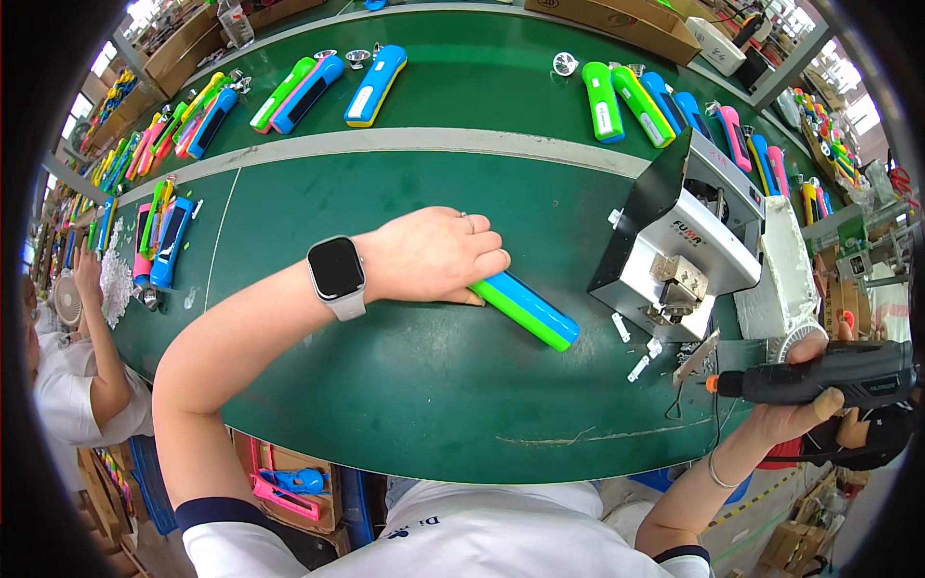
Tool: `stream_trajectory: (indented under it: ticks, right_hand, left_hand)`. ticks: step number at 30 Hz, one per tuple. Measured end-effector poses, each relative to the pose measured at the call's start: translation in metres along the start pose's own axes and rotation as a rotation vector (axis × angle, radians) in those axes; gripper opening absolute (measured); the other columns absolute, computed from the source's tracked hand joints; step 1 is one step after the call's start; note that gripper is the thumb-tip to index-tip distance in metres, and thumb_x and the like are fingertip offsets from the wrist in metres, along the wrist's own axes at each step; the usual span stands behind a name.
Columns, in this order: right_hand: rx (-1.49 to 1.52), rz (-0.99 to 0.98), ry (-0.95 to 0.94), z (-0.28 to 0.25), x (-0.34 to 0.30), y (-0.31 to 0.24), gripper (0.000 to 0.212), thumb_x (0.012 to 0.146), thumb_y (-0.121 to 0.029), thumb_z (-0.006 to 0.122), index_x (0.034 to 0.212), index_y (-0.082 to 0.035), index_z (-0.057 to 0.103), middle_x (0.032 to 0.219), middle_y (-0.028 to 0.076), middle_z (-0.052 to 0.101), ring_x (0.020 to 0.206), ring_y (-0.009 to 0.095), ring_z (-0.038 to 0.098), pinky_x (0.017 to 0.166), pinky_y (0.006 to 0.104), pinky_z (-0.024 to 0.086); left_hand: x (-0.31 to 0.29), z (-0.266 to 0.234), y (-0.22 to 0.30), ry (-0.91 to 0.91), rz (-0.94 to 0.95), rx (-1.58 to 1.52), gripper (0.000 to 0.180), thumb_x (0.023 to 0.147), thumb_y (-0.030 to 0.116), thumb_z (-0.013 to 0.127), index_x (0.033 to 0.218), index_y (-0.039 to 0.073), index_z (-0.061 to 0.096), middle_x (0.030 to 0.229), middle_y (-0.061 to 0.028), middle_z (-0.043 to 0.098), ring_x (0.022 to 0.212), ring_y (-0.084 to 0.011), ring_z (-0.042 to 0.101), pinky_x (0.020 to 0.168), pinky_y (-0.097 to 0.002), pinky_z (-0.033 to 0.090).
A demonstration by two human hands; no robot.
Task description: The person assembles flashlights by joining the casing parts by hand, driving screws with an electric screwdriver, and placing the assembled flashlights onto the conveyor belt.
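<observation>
At mid-frame, I see the left hand [438, 255] gripping a blue-and-green flashlight body [530, 310]; at lower right, the right hand [785, 418] clasps a black power screwdriver [819, 379].

A long, round-ended casing [528, 310], glossy blue along one side and bright green along the other, lies slantwise under the left hand [443, 250], one end covered by the fingers, the rest reaching out to the hand's right and toward the body. In the right hand [792, 416], a black power tool [829, 378] sits nearly level, its orange-collared nose pointing left, beyond the thumb.
</observation>
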State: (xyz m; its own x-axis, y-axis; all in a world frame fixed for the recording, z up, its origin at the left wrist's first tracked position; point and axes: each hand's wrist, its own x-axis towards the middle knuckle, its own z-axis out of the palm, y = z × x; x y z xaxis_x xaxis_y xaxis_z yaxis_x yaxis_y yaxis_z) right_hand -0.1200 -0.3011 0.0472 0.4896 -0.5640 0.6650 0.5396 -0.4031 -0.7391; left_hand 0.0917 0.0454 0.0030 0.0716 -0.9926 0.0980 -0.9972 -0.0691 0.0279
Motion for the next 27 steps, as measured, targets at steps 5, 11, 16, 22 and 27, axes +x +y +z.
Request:
stream_trajectory:
  ticks: [5,11,16,22,27]
  right_hand:
    - [0.171,-0.037,-0.037,0.01,-0.005,-0.004,0.092,0.085,-0.068,0.046,0.136,0.008,0.034,0.062,0.008,0.05,0.059,0.012,0.034,0.058,0.026,0.026]
    - [0.307,-0.07,-0.108,0.033,-0.019,-0.013,0.091,0.086,-0.069,0.047,0.136,0.006,0.034,0.061,0.006,0.05,0.057,0.012,0.035,0.056,0.0263,0.027]
    - [0.486,0.053,-0.325,0.036,-0.022,-0.03,0.081,0.084,-0.062,0.059,0.136,-0.003,0.037,0.061,0.0,0.05,0.058,0.011,0.037,0.053,0.0258,0.027]
    - [0.714,0.333,-0.401,0.047,-0.012,-0.026,0.072,0.083,-0.042,0.071,0.135,-0.007,0.036,0.074,0.006,0.052,0.063,0.019,0.055,0.057,0.0337,0.052]
    - [0.557,0.135,-0.307,0.08,0.003,-0.026,0.071,0.089,-0.057,0.055,0.132,-0.005,0.033,0.068,0.002,0.044,0.054,0.012,0.047,0.055,0.0283,0.041]
  left_hand:
    - [0.011,-0.002,-0.024,0.056,0.118,0.072,0.035,0.074,0.034,0.071,0.09,0.01,0.051,0.084,-0.0046,0.054,0.085,-0.0224,0.057,0.069,-0.035,0.05]
    - [0.036,-0.009,-0.105,0.439,-0.454,0.438,0.06,0.072,0.019,0.074,0.127,0.017,0.049,0.134,-0.011,0.046,0.127,-0.0319,0.041,0.102,-0.0453,0.037]
    - [-0.039,0.05,-0.139,0.573,-1.446,0.243,0.077,0.069,0.033,0.078,0.134,0.008,0.045,0.12,-0.0175,0.055,0.112,-0.0343,0.053,0.093,-0.0436,0.045]
    - [-0.066,0.032,-0.117,1.219,-1.12,0.095,0.05,0.072,0.017,0.078,0.115,0.004,0.057,0.112,-0.0163,0.056,0.107,-0.0336,0.051,0.092,-0.0412,0.043]
    - [-0.002,-0.028,-0.001,0.781,-0.631,0.113,0.055,0.065,0.017,0.082,0.113,0.007,0.057,0.102,-0.0125,0.06,0.099,-0.0317,0.056,0.085,-0.0403,0.046]
